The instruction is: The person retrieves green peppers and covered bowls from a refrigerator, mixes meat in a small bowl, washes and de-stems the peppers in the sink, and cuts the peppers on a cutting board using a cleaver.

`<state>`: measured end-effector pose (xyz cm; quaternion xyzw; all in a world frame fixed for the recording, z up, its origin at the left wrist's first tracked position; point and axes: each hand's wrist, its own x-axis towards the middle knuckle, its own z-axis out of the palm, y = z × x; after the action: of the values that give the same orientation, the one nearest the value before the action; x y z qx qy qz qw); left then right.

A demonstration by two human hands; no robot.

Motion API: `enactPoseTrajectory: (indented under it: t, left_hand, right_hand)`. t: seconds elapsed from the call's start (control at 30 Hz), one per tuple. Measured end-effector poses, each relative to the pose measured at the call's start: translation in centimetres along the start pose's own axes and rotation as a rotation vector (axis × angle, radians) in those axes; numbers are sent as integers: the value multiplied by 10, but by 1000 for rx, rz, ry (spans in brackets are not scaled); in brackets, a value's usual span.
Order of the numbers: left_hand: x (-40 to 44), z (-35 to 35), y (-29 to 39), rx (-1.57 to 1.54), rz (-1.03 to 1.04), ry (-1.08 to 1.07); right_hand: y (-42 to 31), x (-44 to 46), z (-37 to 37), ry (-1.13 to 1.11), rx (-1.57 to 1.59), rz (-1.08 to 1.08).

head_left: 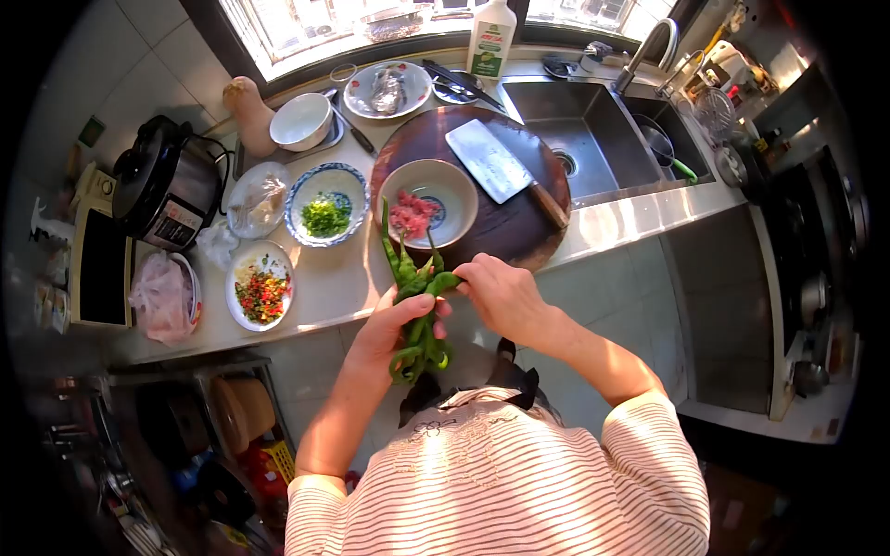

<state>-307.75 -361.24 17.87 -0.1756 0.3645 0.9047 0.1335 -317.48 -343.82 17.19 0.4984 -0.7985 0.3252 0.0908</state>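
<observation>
A bunch of long green peppers [408,271] is gripped in my left hand [385,326], just off the counter's front edge. Some of the peppers point up toward the counter, others hang curled below the fingers. My right hand [508,295] pinches the end of one pepper at the bunch's right side. Directly beyond the hands, a bowl [456,211] with chopped pinkish meat [413,214] stands on the round dark cutting board [408,139]. A cleaver [491,161] lies flat on that board, its wooden handle toward the right.
Left on the counter are a bowl of chopped greens [325,216], a plate of chopped red and green pieces [262,290], a pink plastic bag [164,295] and a black electric cooker [162,185]. A sink [593,130] lies right of the board. A white bottle [491,39] stands behind.
</observation>
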Motion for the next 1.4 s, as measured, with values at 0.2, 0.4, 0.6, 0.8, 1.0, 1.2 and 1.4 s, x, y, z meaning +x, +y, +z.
enactPoseTrajectory:
  t: [0.2,0.4,0.6,0.8,1.0,1.2,1.4]
  left_hand:
    - [64,80,-43,-49,2,40]
    - [105,114,-78,-17,122,88]
    - [68,104,-68,48,373,220]
    - [11,27,-24,21,554,513]
    - [8,-23,3,-87,569,526]
    - [45,-20,20,159,504,441]
    - [129,54,30,582,362,234]
  right_hand:
    - [74,-42,-50,33,-19,18]
    - [125,-66,-84,-25,116,-12]
    - [117,-31,-74,61,604,115]
    - [132,17,61,100,801,634]
    - [123,55,71,-31,868,954]
    - [146,7,33,327,899,863]
    - [158,-84,-85,783,891,1111]
